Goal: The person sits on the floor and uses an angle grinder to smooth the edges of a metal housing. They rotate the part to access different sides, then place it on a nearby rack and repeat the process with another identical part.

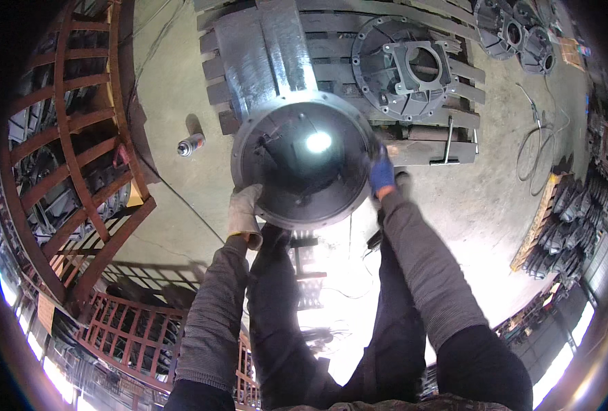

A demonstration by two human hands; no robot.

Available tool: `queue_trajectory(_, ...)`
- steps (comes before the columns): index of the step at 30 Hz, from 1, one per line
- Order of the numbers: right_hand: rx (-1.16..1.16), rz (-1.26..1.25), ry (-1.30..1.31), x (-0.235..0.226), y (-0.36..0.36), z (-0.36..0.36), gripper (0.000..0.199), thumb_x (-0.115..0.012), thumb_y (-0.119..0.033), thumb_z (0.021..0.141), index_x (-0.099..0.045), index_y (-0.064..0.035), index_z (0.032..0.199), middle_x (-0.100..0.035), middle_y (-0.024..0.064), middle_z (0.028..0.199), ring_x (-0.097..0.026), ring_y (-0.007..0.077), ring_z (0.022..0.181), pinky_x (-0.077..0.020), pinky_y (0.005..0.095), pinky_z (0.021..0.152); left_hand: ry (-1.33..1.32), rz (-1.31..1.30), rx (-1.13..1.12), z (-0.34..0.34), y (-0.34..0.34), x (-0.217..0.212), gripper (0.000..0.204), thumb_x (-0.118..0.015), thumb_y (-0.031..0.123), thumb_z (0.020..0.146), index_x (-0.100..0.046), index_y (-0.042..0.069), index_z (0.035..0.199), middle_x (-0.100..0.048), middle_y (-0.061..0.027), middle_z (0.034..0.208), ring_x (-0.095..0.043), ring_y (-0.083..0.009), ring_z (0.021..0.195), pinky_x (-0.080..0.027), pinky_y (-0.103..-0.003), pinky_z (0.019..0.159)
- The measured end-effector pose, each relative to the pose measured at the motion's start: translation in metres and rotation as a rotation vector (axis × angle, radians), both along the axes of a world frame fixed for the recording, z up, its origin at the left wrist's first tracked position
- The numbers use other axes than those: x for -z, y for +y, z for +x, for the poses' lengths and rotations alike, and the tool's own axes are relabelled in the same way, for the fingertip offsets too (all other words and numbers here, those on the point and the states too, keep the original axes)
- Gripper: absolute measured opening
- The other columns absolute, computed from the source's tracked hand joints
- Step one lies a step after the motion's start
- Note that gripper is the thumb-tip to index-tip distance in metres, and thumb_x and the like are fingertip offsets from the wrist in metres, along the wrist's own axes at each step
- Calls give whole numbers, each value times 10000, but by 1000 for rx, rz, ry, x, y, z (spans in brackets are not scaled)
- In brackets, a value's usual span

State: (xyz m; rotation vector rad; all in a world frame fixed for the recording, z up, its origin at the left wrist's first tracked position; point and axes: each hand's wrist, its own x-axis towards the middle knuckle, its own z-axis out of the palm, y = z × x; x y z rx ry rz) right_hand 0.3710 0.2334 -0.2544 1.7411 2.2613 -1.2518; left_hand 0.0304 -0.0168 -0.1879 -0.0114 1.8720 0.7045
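A: Where is the main part found?
B: The round flanged housing (307,177) is held in front of the legs, at the near side of the slatted pallet (333,48). Its wide bowl is turned toward the camera, and a bright spot of light is reflected inside. The near end of the shiny metal slab (266,51) is overlapped by it; whether any weight is rested there cannot be told.

A: How is it gripped?
B: By the left hand (245,209), in a pale glove, the lower left of the rim is clasped, with the fingers closed over the edge. By the right hand (381,172), in a blue glove with an orange cuff, the right side of the rim is held; the fingers are curled against it, though the fingertips are lost in blur and shadow.

A: What is seen around it?
B: A second housing (414,99), topped by a squarish flange with a round opening, is laid on the pallet. Near it, a T-handled tool (449,140) is placed. To the left, a spray can (191,144) is stood on the concrete floor (170,82), beside a red-brown slatted rack (64,123).
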Motion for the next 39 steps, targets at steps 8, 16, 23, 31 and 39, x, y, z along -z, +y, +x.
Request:
queue_trajectory(8, 781, -351, 388, -36, -107, 117, 472, -755, -135, 963, -640, -11, 1403, -742, 170, 1254, -712, 298, 1098, -548, 385, 995, 449, 8, 866, 32, 0, 28, 348, -630, 290, 1004, -735, 42, 1225, -760, -196, 1165, -716, -364, 1105, -549, -422, 945)
queue_trajectory(16, 461, -82, -77, -73, 6, 233, 481, -792, -202, 896, -690, -32, 1335, -792, 170, 1152, -757, 304, 1031, -590, 413, 904, 428, 92, 1520, 128, 77, 47, 324, -569, 104, 1005, -757, 171, 1260, -771, -86, 1249, -741, -249, 1142, -583, -357, 968)
queue_trajectory(23, 263, -119, -275, -82, 132, 235, 421, -724, -337, 915, -747, -57, 1228, -766, 273, 1121, -724, 486, 1086, -596, 547, 897, 377, 52, 1793, 164, 174, 75, 335, -538, 158, 1041, -717, 142, 1323, -756, -98, 1296, -718, -313, 1191, -569, -414, 1017)
queue_trajectory(31, 30, -110, -355, -53, 189, 216, 261, -650, -222, 938, -780, -6, 1006, -753, 294, 1057, -716, 506, 1030, -593, 559, 835, -232, -226, 582, 120, 272, 35, 426, -585, 306, 1048, -663, 77, 1399, -736, -108, 1361, -712, -361, 1186, -559, -409, 1003)
queue_trajectory(39, 829, -490, 202, -42, 186, 259, 215, -678, -241, 979, -754, -44, 937, -756, 122, 801, -726, 208, 649, -579, 374, 615, 190, 389, 1038, 167, 347, -87, 303, -527, 266, 1065, -724, 38, 1033, -732, -238, 995, -724, -395, 968, -558, -475, 817)
